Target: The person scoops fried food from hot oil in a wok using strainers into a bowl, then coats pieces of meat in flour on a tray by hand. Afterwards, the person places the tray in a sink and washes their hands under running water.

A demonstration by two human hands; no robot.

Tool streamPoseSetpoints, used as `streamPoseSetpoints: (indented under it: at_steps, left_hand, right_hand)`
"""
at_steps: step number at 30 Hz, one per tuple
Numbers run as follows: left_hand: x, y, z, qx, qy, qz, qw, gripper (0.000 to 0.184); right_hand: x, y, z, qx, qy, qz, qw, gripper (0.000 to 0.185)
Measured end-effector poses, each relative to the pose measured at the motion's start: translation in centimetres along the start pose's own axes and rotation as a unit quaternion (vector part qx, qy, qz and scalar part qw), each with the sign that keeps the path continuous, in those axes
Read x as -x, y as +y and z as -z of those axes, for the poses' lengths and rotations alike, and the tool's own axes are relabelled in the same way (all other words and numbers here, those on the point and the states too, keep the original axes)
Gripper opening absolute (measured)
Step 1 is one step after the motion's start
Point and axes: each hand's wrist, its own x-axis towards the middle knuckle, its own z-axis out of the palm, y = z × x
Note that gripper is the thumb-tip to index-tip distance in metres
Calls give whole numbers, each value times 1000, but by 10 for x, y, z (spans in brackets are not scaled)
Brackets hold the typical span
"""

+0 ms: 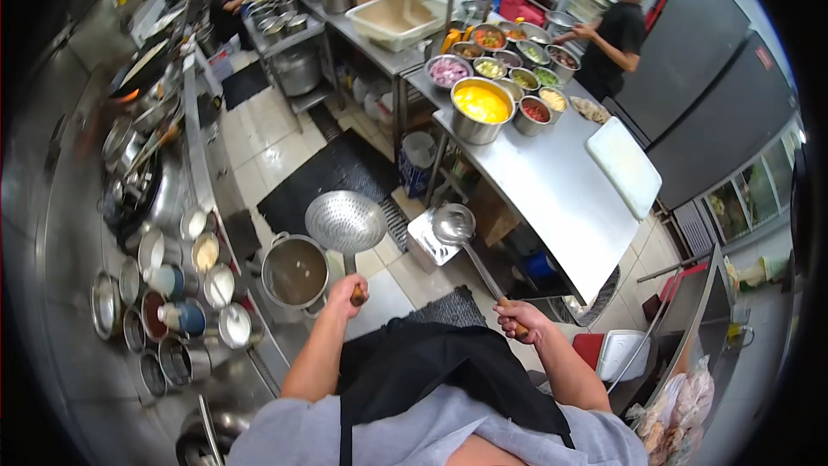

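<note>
Clenching the skimmer (347,223) by its wooden grip, my left hand (347,293) is closed tight; my right hand (526,319) is wrapped round the end of the ladle (454,226). The skimmer's bowl hangs just beside the pot (265,285) of brownish liquid (296,273), and I cannot tell whether any of it overhangs the rim. The ladle's bowl shows over a white box (424,243), though I can't judge the gap or see what it carries.

Drips worry me most: if either tool is wet, swinging it out over the tiles (269,155) could leave them slick underfoot. A careless sweep of the skimmer might clip the pot and slop its liquid. Both long handles are held near their ends, so a loaded bowl could twist my wrist.

Farther right, bowls of chopped food crowd the bench (552,198), within risk of splashes, and a co-worker (614,43) stands beyond.
</note>
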Motion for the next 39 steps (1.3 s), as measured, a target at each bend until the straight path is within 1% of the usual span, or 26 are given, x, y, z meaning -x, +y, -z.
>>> streamPoseSetpoints:
  at_steps: [2,3,5,6,8,10,11,12,13,14,17,18,20,22,23,26,28,33,36,39]
  left_hand:
    - [-15,10,2,-20,-2,-15,1000,9]
    - [-21,17,-5,-29,-13,-15,999,9]
    - [-21,32,-16,1,34,-4,999,9]
    - [-24,36,-19,-8,28,-5,1000,9]
    - [-37,47,-23,20,43,0,999,10]
    - [-49,57,-29,22,66,-18,997,11]
    - [-53,63,-32,25,77,-13,997,11]
    - [-40,73,-53,23,109,-10,994,12]
    - [-51,76,-52,26,124,-40,991,13]
    - [-64,83,-44,57,103,-50,992,13]
    - [-58,116,-62,48,113,-73,990,13]
    - [-39,126,-82,56,125,-76,988,12]
    - [-57,141,-71,53,116,-116,985,10]
    - [-44,151,-102,79,124,-177,973,10]
    - [-51,159,-100,76,119,-177,974,10]
    - [-41,173,-128,111,115,-214,964,13]
    - [-47,184,-125,109,110,-235,960,12]
    - [-47,213,-121,124,112,-256,952,10]
    - [-50,225,-121,117,122,-271,948,9]
    - [-54,231,-114,138,147,-279,939,9]
  right_hand:
    - [-2,-27,-13,57,-67,13,996,18]
    - [-1,-38,-19,62,-89,28,994,22]
    - [-4,-57,-32,61,-90,37,993,19]
    - [-6,-65,-35,65,-93,37,993,17]
    - [-19,-79,-34,67,-102,33,992,17]
    - [-40,-89,-22,69,-121,23,990,25]
    - [-49,-94,-16,59,-132,14,989,24]
    - [-56,-100,-10,68,-135,18,988,23]
    - [-64,-105,-2,65,-148,13,987,22]
    - [-71,-111,4,62,-163,9,985,21]
    - [-82,-129,9,82,-135,11,987,18]
    - [-83,-138,13,81,-138,12,987,18]
    - [-91,-149,18,94,-131,-6,987,19]
    - [-102,-160,32,104,-148,-21,983,18]
    - [-105,-165,35,111,-151,-23,982,18]
    - [-113,-180,42,129,-147,-20,981,19]
    - [-111,-191,36,125,-153,0,980,17]
    - [-133,-214,25,139,-176,-7,975,17]
    - [-143,-232,12,137,-187,-1,973,17]
    - [-151,-249,-7,133,-199,2,971,17]
